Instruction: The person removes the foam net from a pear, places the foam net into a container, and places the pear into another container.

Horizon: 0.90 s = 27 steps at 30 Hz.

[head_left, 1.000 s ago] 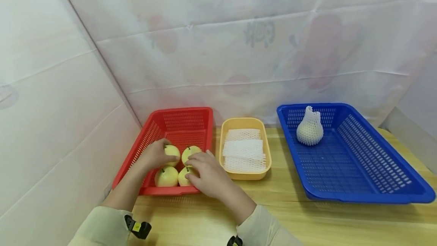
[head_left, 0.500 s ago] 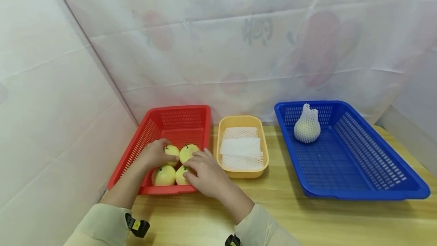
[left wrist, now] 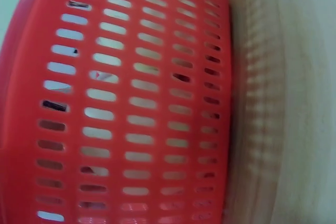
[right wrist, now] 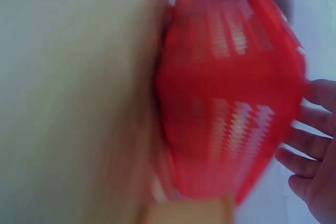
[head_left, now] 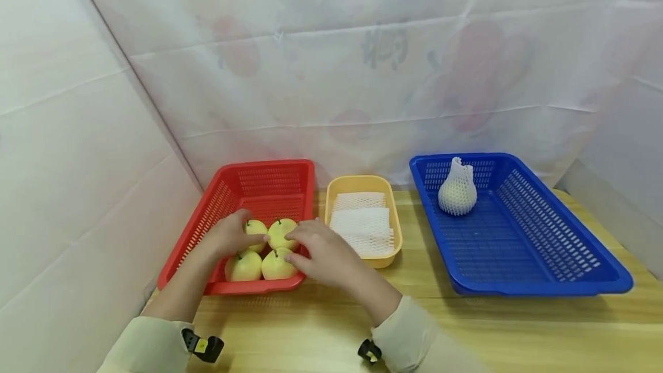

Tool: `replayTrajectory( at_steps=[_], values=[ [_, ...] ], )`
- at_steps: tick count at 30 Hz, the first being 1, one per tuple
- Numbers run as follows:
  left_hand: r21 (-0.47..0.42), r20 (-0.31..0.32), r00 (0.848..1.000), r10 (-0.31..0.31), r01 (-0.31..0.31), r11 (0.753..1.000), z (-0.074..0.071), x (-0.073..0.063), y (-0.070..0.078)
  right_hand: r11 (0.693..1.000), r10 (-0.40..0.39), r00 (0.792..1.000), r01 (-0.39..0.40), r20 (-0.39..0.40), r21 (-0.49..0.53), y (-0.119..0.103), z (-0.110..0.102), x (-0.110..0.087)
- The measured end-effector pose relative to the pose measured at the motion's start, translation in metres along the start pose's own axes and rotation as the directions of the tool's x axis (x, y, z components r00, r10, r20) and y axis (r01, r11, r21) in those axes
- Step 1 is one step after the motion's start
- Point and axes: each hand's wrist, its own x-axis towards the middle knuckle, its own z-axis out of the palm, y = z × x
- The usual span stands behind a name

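Several yellow pears sit together at the near end of a red basket (head_left: 259, 287) in the head view. My left hand (head_left: 230, 236) grips the back-left pear (head_left: 256, 227), fingers behind it and thumb in front. Beside it are the back-right pear (head_left: 280, 233), the front-left pear (head_left: 246, 267) and the front-right pear (head_left: 278, 265). My right hand (head_left: 326, 253) hovers at the basket's right rim, fingers spread and holding nothing. In the right wrist view its fingers are loosely extended. Only the slotted basket wall (left wrist: 118, 106) fills the left wrist view, hiding the left hand.
A yellow tray (head_left: 383, 261) of white foam net sleeves (head_left: 361, 224) stands right of the red basket. Farther right is a blue basket (head_left: 544, 289) holding a pear in a foam net (head_left: 458, 195). White cloth walls (head_left: 331, 85) enclose the wooden table (head_left: 311, 332).
My right hand has drawn back to the right, off the front-right pear, which now shows more fully. My left hand stays at the back-left pear. The head view has shifted slightly.
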Motion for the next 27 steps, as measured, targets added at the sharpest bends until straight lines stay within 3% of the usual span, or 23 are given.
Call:
replayTrajectory(
  at_steps=[6, 9, 14, 17, 20, 24, 27],
  values=[
    [-0.017, -0.008, 0.999, 0.035, -0.035, 0.999, -0.01, -0.006, 0.009, 0.999, 0.023, 0.997, -0.026, -0.074, -0.039, 0.009, -0.056, -0.012],
    [0.012, -0.045, 0.997, 0.068, -0.068, 0.998, -0.014, -0.012, 0.019, 0.998, 0.015, 0.992, -0.023, -0.125, -0.062, 0.016, -0.086, -0.018],
    [0.045, -0.15, 0.976, 0.16, -0.154, 0.987, -0.01, -0.027, 0.058, 0.991, 0.057, 0.987, -0.074, -0.153, -0.109, 0.033, -0.132, -0.028],
    [0.034, -0.214, 0.951, 0.225, -0.224, 0.974, -0.003, -0.038, 0.089, 0.981, 0.095, 0.983, -0.119, -0.159, -0.154, 0.045, -0.154, -0.031],
    [0.027, -0.262, 0.913, 0.312, -0.316, 0.948, 0.01, -0.048, 0.116, 0.969, 0.151, 0.975, -0.179, -0.161, -0.172, 0.059, -0.173, -0.03],
    [0.026, -0.266, 0.844, 0.466, -0.477, 0.879, 0.039, -0.051, 0.146, 0.944, 0.276, 0.95, -0.297, -0.15, -0.142, 0.087, -0.192, -0.029],
    [0.011, -0.221, 0.801, 0.557, -0.569, 0.823, 0.065, -0.051, 0.165, 0.923, 0.351, 0.929, -0.365, -0.122, -0.125, 0.115, -0.201, -0.027]
  ],
)
